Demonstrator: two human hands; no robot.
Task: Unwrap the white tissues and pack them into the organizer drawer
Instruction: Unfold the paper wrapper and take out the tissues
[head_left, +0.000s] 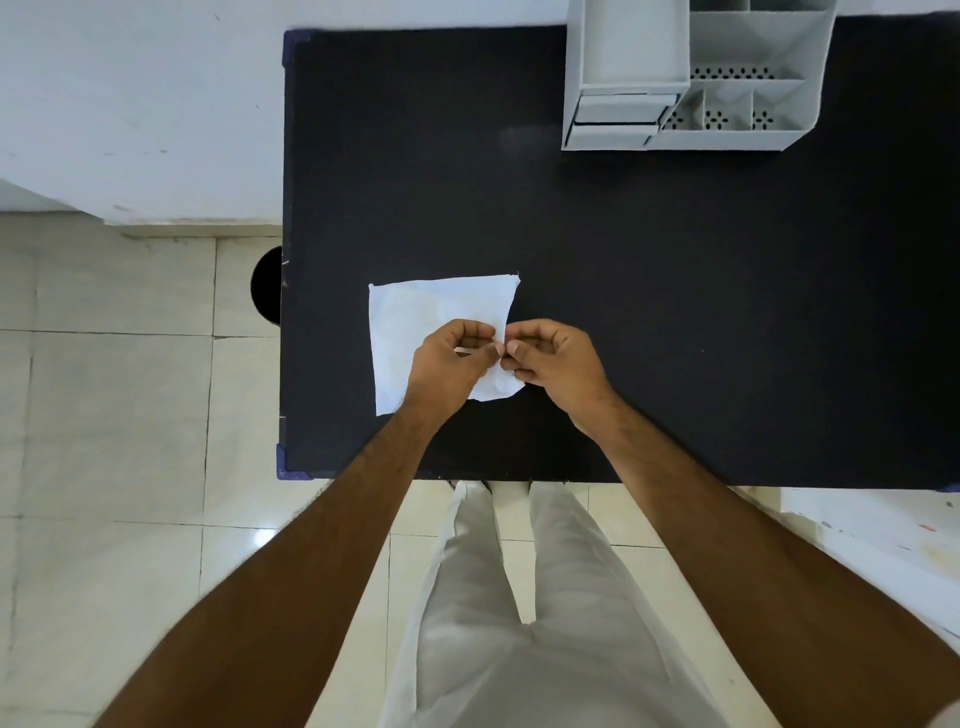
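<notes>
A white tissue (415, 317) lies flat on the black table (675, 312), near its left front part. My left hand (452, 358) rests over the tissue's right half, thumb and fingers pinching its right edge. My right hand (550, 358) meets it fingertip to fingertip and pinches the same edge, which curls up a little at the lower right corner. The grey organizer (727, 104) stands at the far right of the table. Its top drawer (634, 47) is pulled out and looks empty. Two shut drawers (618, 119) sit below it.
The organizer has open compartments with perforated floors on its right side. The table's left edge drops to a tiled floor, where a round black object (267, 283) pokes out from under the table. A white wall runs behind. My legs stand at the front edge.
</notes>
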